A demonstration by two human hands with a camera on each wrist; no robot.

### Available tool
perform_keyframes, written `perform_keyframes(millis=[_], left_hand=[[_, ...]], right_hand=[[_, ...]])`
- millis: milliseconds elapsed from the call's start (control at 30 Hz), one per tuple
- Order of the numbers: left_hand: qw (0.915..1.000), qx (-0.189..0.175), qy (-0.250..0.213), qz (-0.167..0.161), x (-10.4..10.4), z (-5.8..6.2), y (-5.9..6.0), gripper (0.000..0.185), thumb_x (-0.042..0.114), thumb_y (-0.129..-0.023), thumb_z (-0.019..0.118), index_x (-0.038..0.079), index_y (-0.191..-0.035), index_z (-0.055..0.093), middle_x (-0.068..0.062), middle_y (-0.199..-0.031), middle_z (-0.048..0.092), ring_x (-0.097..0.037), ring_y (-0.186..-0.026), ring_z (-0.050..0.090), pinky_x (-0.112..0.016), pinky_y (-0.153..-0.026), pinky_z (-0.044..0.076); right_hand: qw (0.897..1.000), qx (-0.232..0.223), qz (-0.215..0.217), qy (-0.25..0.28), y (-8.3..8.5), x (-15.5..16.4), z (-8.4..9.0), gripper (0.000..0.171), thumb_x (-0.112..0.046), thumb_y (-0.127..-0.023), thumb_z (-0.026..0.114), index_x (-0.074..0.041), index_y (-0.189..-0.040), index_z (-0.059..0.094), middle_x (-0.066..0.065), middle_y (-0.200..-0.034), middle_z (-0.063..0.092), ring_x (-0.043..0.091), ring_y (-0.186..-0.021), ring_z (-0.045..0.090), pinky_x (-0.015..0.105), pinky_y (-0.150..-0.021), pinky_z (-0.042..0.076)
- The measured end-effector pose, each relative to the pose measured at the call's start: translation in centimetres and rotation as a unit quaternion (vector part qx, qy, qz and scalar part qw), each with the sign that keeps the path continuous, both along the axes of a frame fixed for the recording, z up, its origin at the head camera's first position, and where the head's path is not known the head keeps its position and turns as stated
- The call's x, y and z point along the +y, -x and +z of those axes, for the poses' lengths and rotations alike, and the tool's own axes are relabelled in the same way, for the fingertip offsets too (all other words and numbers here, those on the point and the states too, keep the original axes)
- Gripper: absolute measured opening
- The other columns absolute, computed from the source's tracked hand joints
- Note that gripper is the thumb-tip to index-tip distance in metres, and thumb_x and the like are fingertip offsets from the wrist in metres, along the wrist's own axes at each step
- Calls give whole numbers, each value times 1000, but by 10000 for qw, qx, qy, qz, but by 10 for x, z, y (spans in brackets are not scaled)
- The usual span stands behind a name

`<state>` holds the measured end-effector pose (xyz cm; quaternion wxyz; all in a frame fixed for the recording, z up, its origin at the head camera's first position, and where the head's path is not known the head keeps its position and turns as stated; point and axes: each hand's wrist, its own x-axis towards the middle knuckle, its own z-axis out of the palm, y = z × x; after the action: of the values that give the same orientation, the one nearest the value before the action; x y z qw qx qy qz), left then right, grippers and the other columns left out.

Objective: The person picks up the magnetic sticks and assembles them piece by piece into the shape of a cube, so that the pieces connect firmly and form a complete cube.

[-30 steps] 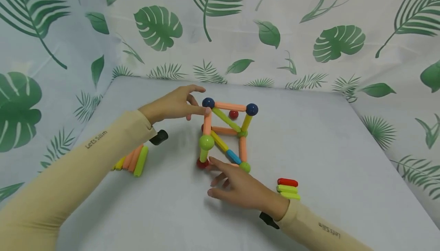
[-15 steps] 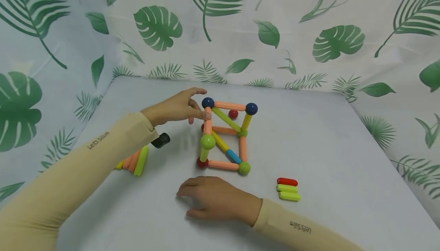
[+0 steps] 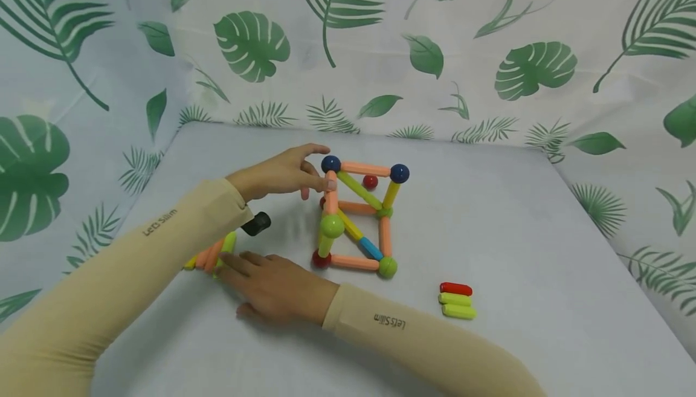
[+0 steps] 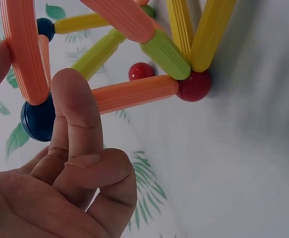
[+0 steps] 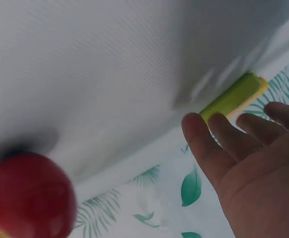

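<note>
Right hand (image 3: pixel 274 287) has moved left to the green stick (image 3: pixel 229 242), fingers loose, gripping nothing. Left hand (image 3: pixel 283 172) holds a corner of the frame (image 3: pixel 361 239), which stands mid-worktop (image 3: pixel 522 234). Getting a stick seems the step now; next, the right should pinch it while the left keeps things still.

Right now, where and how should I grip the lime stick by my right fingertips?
I'd pinch the lime stick around its middle with your right hand, coming from above and the right: it's slim, long and lying flat, with orange sticks close on its left, none on its right.
</note>
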<state>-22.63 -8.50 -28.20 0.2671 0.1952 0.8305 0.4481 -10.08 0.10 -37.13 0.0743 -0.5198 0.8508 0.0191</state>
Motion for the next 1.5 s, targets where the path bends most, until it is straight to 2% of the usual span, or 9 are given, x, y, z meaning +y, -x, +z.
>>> perform_keyframes(millis=[167, 267, 433, 567, 767, 967, 1200, 1367, 1500], left_hand=[[10000, 41, -9, -17, 2, -2, 2, 81, 37, -94, 74, 24, -159, 27, -9, -101, 70, -28, -77, 64, -51, -108, 37], [10000, 75, -5, -59, 3, -1, 1, 79, 37, -94, 73, 22, -158, 30, -9, -99, 70, -27, -77, 62, -51, -107, 37], [9998, 140, 24, -108, 0, -2, 1, 76, 38, -95, 72, 20, -158, 33, -9, -97, 67, -26, -74, 59, -47, -98, 39], [9996, 265, 62, -44, 0, -4, 0, 78, 43, -94, 71, 20, -158, 33, -9, -99, 66, -25, -72, 57, -41, -84, 40], [9988, 492, -6, 22, 3, -6, -1, 82, 39, -92, 75, 15, -158, 34, -8, -104, 65, -25, -75, 58, -37, -76, 42], [9986, 523, -7, 22, 4, -5, -1, 81, 36, -92, 76, 13, -158, 34, -9, -104, 65, -26, -76, 58, -39, -80, 42], [9988, 494, 34, -10, 3, -6, 1, 82, 37, -91, 77, 15, -158, 34, -9, -105, 64, -24, -75, 58, -39, -79, 40], [9988, 475, 98, 13, 4, -6, 1, 83, 39, -91, 77, 16, -158, 34, -8, -105, 65, -24, -75, 58, -39, -80, 40], [9990, 440, 126, 2, 4, -6, 0, 84, 40, -91, 76, 17, -159, 33, -9, -105, 65, -24, -75, 58, -39, -79, 40]], right_hand=[[9995, 233, 94, -209, 8, -9, -4, 70, -42, -104, 52, -17, -162, 22, 2, -166, 22, 19, -147, 32, 31, -114, 32], [9986, 447, 199, -215, 7, -10, -5, 62, -36, -104, 53, -18, -159, 32, 1, -161, 35, 19, -142, 40, 30, -110, 36], [9911, 1263, 412, -21, 7, -8, -4, 30, -21, -103, 58, -21, -133, 63, -3, -133, 58, 14, -113, 59, 25, -93, 47], [9783, 1993, 555, -65, 11, -2, -5, 18, -17, -101, 63, -21, -114, 74, -2, -118, 60, 13, -94, 60, 23, -79, 48], [9677, 2385, 797, -151, 12, 7, -3, 15, -18, -99, 66, -23, -101, 79, -5, -114, 62, 13, -94, 60, 25, -77, 47], [9838, 1569, 815, -295, -3, 23, 2, 20, -24, -100, 67, -26, -118, 75, -9, -120, 66, 11, -107, 61, 27, -88, 47], [9933, 808, 743, 368, -27, 59, -4, 18, -29, -101, 65, -30, -117, 72, -12, -111, 66, 7, -103, 59, 24, -86, 45], [9954, -330, -138, 886, -32, 95, -2, 23, -35, -102, 63, -26, -124, 67, -12, -103, 62, 1, -81, 55, 18, -75, 47], [9758, -1168, -1174, 1426, -31, 127, 3, 31, -39, -106, 53, -22, -131, 61, -12, -109, 65, -1, -83, 59, 20, -75, 51]])
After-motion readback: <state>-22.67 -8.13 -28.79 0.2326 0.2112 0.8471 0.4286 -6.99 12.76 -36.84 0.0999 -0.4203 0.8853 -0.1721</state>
